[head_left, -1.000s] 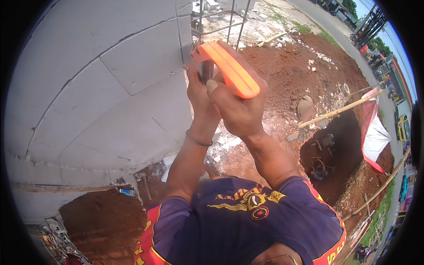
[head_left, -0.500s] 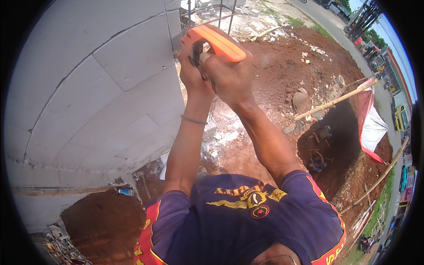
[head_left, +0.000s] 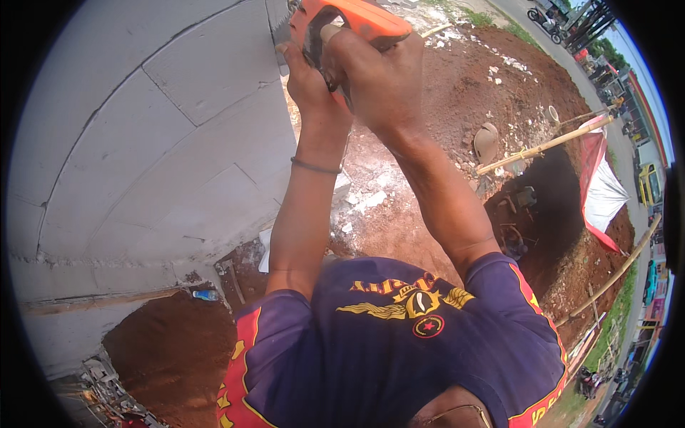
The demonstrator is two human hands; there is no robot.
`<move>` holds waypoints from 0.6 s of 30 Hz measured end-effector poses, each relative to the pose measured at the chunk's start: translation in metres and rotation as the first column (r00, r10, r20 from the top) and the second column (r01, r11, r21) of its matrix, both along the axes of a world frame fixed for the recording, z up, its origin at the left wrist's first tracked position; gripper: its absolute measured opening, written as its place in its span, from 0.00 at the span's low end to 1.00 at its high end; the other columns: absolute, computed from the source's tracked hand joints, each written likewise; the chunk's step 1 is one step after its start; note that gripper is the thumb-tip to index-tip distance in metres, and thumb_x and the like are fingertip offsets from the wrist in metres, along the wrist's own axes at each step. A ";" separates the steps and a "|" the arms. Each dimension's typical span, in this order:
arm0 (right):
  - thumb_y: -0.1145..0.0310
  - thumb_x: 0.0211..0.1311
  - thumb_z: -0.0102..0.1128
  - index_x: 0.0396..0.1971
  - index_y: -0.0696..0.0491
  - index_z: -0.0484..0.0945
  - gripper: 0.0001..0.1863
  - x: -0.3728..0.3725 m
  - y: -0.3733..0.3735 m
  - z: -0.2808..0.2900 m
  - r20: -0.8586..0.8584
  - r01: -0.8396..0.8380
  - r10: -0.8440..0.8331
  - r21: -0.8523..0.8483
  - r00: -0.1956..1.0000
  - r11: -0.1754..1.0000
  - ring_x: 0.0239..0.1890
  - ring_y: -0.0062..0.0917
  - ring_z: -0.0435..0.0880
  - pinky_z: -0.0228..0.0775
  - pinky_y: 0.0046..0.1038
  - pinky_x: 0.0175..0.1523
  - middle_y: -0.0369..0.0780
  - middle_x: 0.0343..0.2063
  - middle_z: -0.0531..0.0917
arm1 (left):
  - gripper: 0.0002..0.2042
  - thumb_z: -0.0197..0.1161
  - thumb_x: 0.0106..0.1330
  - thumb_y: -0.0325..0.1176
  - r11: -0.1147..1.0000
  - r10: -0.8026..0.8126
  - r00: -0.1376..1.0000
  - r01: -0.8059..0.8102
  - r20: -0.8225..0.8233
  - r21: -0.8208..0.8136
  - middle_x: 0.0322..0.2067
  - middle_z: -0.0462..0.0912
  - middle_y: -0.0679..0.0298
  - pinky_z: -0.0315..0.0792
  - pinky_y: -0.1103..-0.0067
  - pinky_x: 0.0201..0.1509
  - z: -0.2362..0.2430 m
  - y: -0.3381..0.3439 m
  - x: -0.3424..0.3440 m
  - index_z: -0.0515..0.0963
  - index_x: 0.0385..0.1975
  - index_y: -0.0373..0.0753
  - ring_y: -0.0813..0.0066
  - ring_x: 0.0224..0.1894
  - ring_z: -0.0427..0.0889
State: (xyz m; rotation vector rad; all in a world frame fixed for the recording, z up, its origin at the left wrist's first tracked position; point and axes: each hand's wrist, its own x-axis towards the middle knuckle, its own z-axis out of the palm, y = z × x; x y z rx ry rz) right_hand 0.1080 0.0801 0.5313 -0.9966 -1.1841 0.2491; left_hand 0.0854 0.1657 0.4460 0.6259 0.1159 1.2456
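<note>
Both my arms reach up and forward to a handsaw (head_left: 378, 18) with an orange and black handle. Its toothed blade (head_left: 281, 32) shows in part beside the end of a grey block wall (head_left: 171, 93). My right hand (head_left: 382, 82) is wrapped round the handle, thumb over the inner side. Close against it, my left hand (head_left: 314, 85) grips the lower part of the handle, its thumb tip next to the wall's edge. Most of the left fingers are hidden, and the upper frame edge cuts off part of the saw.
A pit (head_left: 542, 200) lies to the right, with a bamboo pole (head_left: 546, 146) near its far edge and a red and white sheet (head_left: 599, 189) beyond. Reddish soil and rubble (head_left: 371, 203) cover the ground. A blue bottle (head_left: 205, 294) lies at the wall's foot.
My hands and the saw have moved higher in the view, toward its upper edge. Both hands keep their grip on the handle.
</note>
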 end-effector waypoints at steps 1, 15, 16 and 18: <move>0.75 0.54 0.59 0.37 0.61 0.78 0.10 -0.001 -0.001 -0.009 -0.004 0.023 -0.023 0.056 1.000 0.998 0.27 0.15 0.76 0.70 0.20 0.34 0.36 0.23 0.80 | 0.26 0.35 0.77 0.55 0.999 -0.042 0.998 0.043 0.039 -0.024 0.51 0.75 0.66 0.72 0.73 0.56 -0.013 -0.001 0.003 0.67 0.59 0.42 0.71 0.52 0.75; 0.65 0.54 0.64 0.44 0.62 0.77 0.21 0.002 -0.078 -0.115 -0.073 -0.164 0.156 -0.113 0.985 0.980 0.36 0.24 0.83 0.74 0.27 0.43 0.42 0.30 0.83 | 0.11 0.56 0.70 0.39 0.929 -0.362 0.924 0.348 0.123 0.124 0.33 0.71 0.67 0.63 0.77 0.38 -0.104 -0.035 -0.027 0.71 0.46 0.42 0.75 0.30 0.67; 0.65 0.54 0.63 0.43 0.63 0.78 0.20 0.002 -0.083 -0.113 -0.069 -0.155 0.149 -0.091 0.986 0.984 0.32 0.24 0.82 0.74 0.27 0.40 0.41 0.27 0.82 | 0.11 0.56 0.70 0.39 0.940 -0.336 0.928 0.319 0.159 0.124 0.32 0.71 0.67 0.64 0.77 0.38 -0.097 -0.041 -0.025 0.71 0.46 0.43 0.75 0.30 0.67; 0.66 0.53 0.62 0.47 0.64 0.78 0.23 0.001 -0.088 -0.106 -0.073 -0.082 0.075 -0.104 0.995 0.991 0.27 0.25 0.82 0.73 0.26 0.34 0.43 0.27 0.83 | 0.13 0.52 0.71 0.45 0.979 -0.195 0.981 0.194 -0.010 -0.066 0.31 0.70 0.69 0.67 0.77 0.37 -0.080 -0.063 -0.026 0.71 0.47 0.45 0.75 0.29 0.69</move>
